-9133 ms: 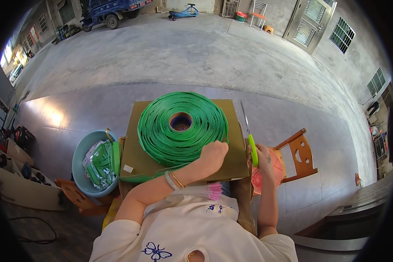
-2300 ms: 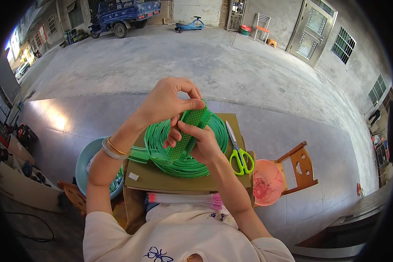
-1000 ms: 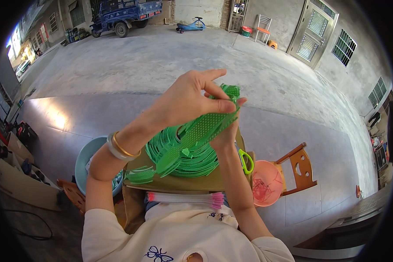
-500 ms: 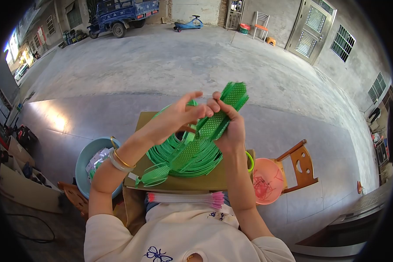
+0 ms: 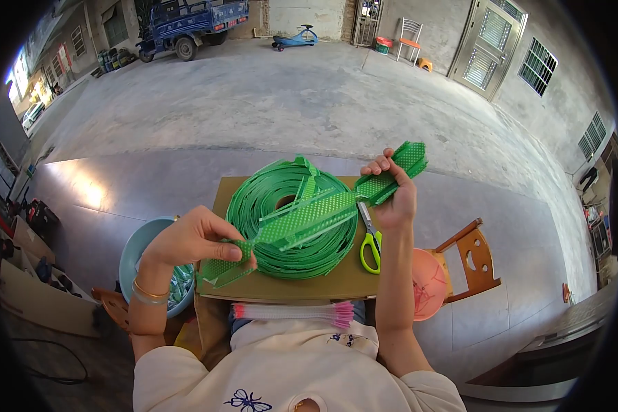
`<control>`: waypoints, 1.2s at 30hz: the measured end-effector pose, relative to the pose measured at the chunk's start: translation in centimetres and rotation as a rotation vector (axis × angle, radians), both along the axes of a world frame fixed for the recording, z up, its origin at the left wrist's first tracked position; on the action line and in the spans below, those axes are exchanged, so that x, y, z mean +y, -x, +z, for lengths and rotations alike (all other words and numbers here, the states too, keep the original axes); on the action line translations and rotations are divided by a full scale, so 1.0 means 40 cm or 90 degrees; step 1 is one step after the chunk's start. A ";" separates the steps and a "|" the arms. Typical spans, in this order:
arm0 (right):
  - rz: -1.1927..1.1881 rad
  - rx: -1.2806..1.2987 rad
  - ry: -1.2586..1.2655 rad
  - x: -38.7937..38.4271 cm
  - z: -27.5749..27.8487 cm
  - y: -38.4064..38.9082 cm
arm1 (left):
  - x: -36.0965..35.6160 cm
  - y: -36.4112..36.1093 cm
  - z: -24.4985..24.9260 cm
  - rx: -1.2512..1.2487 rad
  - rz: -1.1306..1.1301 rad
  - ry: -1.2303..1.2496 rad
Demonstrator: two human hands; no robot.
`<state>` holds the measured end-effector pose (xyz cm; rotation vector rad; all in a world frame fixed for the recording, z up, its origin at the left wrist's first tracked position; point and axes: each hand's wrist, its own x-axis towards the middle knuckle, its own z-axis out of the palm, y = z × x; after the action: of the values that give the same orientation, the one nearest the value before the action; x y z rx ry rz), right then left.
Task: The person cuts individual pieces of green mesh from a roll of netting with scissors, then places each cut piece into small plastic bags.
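Note:
A green plastic strip [image 5: 309, 216] with pale dots is stretched between my two hands, narrowing at a pinched place near each. My left hand [image 5: 200, 240] grips its lower end between thumb and fingers, with a flared tail hanging below. Higher up and to the right, my right hand [image 5: 397, 199] is closed around the other, folded end, which sticks out past the fingers. Beneath the strip lies a large coil of green strip [image 5: 309, 264] on a brown tabletop [image 5: 230, 189]. Scissors [image 5: 371, 251] with yellow-green handles rest beside the coil, under my right wrist.
A bundle of thin pink-tipped sticks [image 5: 288, 312] lies along my lap. To the left stands a blue basin [image 5: 129, 250] holding green packets; to the right, a pink bowl [image 5: 429, 275] by a wooden chair [image 5: 484, 264]. A blue three-wheeled truck [image 5: 192, 20] is parked far off.
My hands have moved apart, the left down and left, the right slightly right, pulling the strip out between them. The coil and scissors now show more fully.

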<state>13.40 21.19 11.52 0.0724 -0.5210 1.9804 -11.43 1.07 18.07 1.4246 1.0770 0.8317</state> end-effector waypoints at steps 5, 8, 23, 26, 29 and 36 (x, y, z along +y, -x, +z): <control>0.032 -0.132 -0.011 -0.056 -0.014 0.055 | 0.003 -0.078 0.047 0.012 0.078 -0.407; 0.124 -0.158 -0.077 -0.095 -0.022 0.090 | 0.055 -0.126 0.064 -0.086 0.064 -0.356; 0.282 -0.219 -0.195 -0.184 0.017 0.109 | 0.219 -0.169 -0.002 -0.190 0.257 -0.158; 0.304 -0.305 -0.191 -0.191 0.041 0.105 | 0.223 -0.146 -0.013 -0.139 0.248 -0.181; 0.354 -0.340 -0.213 -0.186 0.044 0.095 | 0.224 -0.133 -0.020 -0.110 0.222 -0.192; 0.459 -0.331 -0.281 -0.197 0.036 0.074 | 0.210 -0.107 0.018 -0.124 0.058 -0.097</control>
<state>10.45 13.32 12.96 0.0163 -1.4257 2.5492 -7.17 9.46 18.80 1.3954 0.9516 1.1150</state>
